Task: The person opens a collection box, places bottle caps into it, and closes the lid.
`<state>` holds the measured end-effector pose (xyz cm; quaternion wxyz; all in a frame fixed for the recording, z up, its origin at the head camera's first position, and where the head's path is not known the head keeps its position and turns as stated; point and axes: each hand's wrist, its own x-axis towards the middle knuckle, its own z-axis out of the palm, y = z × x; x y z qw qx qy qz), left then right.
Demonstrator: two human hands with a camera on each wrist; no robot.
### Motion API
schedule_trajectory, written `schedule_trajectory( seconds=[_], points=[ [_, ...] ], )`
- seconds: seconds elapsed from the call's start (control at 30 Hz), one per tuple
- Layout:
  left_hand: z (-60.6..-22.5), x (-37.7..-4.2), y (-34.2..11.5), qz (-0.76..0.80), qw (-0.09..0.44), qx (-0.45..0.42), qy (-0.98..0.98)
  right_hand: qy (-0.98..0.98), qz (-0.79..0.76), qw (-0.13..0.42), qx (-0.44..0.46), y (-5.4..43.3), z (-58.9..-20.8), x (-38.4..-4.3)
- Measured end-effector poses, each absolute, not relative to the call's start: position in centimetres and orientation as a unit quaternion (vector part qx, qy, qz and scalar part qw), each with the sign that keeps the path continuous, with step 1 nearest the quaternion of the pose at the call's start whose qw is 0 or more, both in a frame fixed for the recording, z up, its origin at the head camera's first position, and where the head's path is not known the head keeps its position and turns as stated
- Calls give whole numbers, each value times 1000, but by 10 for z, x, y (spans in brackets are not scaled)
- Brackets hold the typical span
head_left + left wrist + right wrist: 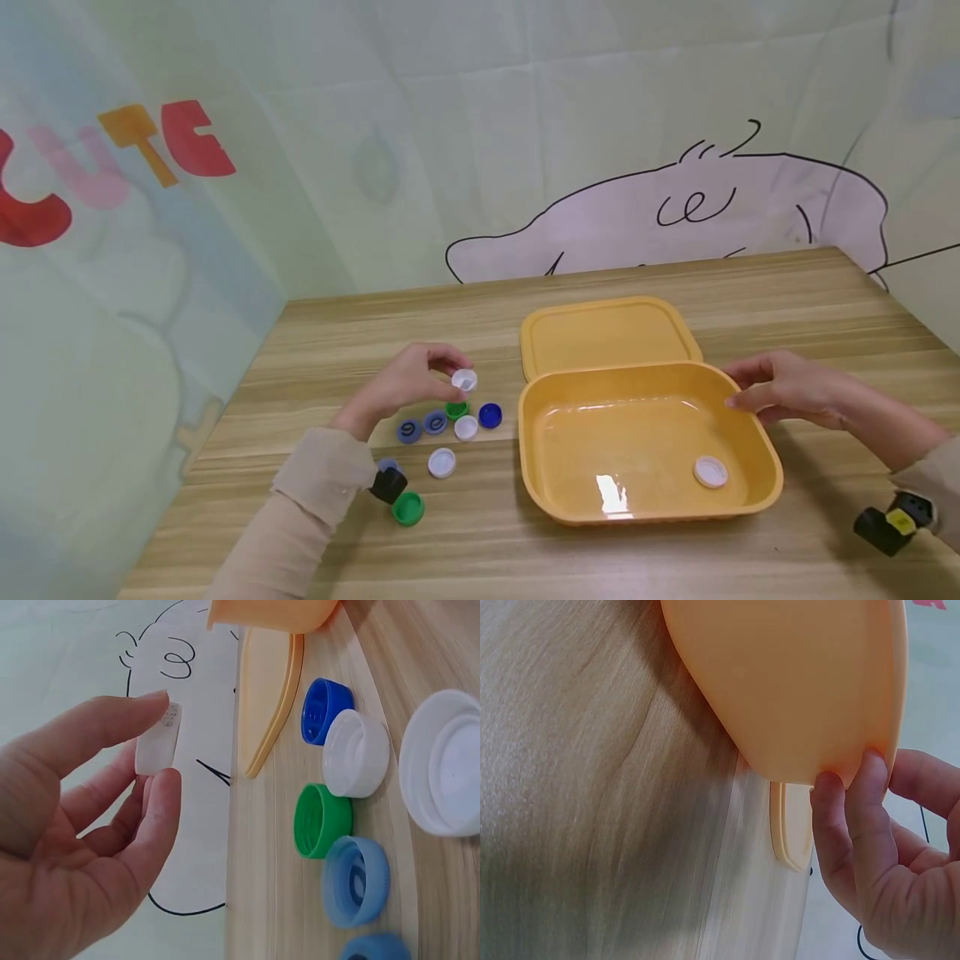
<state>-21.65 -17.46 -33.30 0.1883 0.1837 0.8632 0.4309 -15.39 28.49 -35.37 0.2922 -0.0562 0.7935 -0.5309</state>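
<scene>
My left hand point(408, 383) pinches a white bottle cap point(464, 380) between thumb and fingertips, raised above the table; the left wrist view shows the cap point(159, 746) edge-on. Below it are a green cap point(457, 411), a white cap point(466, 428), a dark blue cap point(491, 415) and two light blue caps point(435, 422). At the far right corner of a yellow plastic container point(600, 442), my right hand point(795, 392) grips the rim, fingers on the outer wall point(802, 712) in the right wrist view. Inside the container lies one white cap point(710, 472).
Behind the container rests its yellow lid point(607, 333), flat on the wooden table point(360, 333). Nearer the left forearm lie another white cap point(442, 462), a green cap point(408, 508) and a partly hidden light blue cap point(387, 465). A printed curtain point(390, 142) hangs behind the table.
</scene>
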Motion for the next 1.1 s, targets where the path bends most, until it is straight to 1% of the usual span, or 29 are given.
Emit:
schedule_trajectory(
  seconds=[0.33,1.1],
  points=[
    [-328,-213,-160,431,210,186,857,788,-539,294,-52,285,-354,-154],
    [-324,-208,-124,433,227,238,839,788,-540,293,-47,286,-355,-154]
  ],
)
